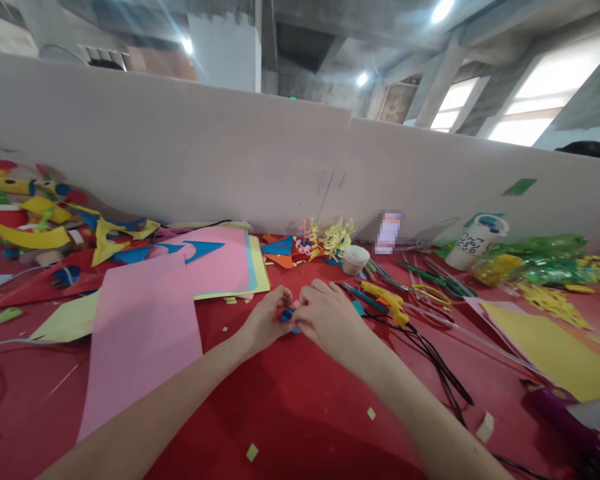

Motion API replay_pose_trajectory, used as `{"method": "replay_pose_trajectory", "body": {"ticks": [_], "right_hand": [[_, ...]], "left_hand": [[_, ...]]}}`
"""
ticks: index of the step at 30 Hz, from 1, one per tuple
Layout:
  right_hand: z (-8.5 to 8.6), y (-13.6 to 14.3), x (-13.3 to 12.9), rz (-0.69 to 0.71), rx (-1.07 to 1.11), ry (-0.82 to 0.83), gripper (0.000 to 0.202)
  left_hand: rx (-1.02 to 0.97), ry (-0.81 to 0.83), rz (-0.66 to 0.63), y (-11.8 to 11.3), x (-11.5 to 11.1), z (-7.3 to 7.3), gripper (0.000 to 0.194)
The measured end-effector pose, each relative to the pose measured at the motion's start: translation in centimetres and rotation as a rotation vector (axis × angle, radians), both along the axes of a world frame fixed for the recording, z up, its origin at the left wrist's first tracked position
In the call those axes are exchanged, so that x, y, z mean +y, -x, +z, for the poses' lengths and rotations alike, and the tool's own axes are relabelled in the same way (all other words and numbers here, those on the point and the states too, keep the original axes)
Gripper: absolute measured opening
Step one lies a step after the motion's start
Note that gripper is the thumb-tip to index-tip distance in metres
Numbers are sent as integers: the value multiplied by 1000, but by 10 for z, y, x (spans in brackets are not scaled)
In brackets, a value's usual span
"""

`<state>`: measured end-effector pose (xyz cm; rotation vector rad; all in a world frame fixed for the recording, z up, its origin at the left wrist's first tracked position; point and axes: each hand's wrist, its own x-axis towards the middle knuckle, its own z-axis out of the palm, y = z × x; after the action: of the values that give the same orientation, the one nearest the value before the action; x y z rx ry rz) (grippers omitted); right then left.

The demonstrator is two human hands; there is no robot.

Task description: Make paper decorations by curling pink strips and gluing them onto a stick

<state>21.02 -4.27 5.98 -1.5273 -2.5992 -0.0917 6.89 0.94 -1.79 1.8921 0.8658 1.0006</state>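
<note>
My left hand (267, 319) and my right hand (325, 317) meet over the middle of the red table (290, 400). Between their fingertips is a small blue and pink piece (287, 315), mostly covered by the fingers; it looks like coloured paper, but its shape cannot be made out. Both hands are closed, thumbs and fingers pinched around it. A white paper cup (355, 260) stands just beyond my right hand. Close to the right of that hand lies a yellow glue gun (387, 301) with a black cord.
Pink sheets (145, 333) cover the left side. Scissors with yellow handles (430, 295), curled yellow paper strips (339, 237), and a white cup with writing (475, 241) lie or stand farther back. Yellow sheets (555, 343) and a purple tool (570, 417) are at right. A white partition (205, 160) borders the table.
</note>
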Motion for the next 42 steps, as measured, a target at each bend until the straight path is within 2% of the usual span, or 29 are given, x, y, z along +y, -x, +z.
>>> {"method": "replay_pose_trajectory", "body": {"ticks": [3,11,14,20,24,29,33,36,42], "right_hand": [[1,1,-1,-4,28,-80,7],[-4,-16,2,-48,212,-14,15],[-3,-20,2,-83,302,133,19],[-8,-31,14,-121,584,432,9],[-19,-42,27,-115,820,580,16],[-36,-50,37,-142,1082,791,27],[-44,-45,39,-246,1278,938,29],[-50,-39,39,-339,1402,979,36],[-63,-39,43,-329,1485,1019,38]], "left_hand": [[18,-63,-11,-2,0,-4,27],[135,-151,45,-5,-5,-2,27],[174,-189,28,-6,-7,-4,32],[104,-185,-30,-4,-9,-5,30],[39,-57,-136,-6,-12,2,25],[-58,195,-247,-7,-14,4,31],[-153,387,-319,-4,-10,2,38],[-197,450,-348,-2,-6,1,46],[-255,483,-340,3,2,-3,50]]}}
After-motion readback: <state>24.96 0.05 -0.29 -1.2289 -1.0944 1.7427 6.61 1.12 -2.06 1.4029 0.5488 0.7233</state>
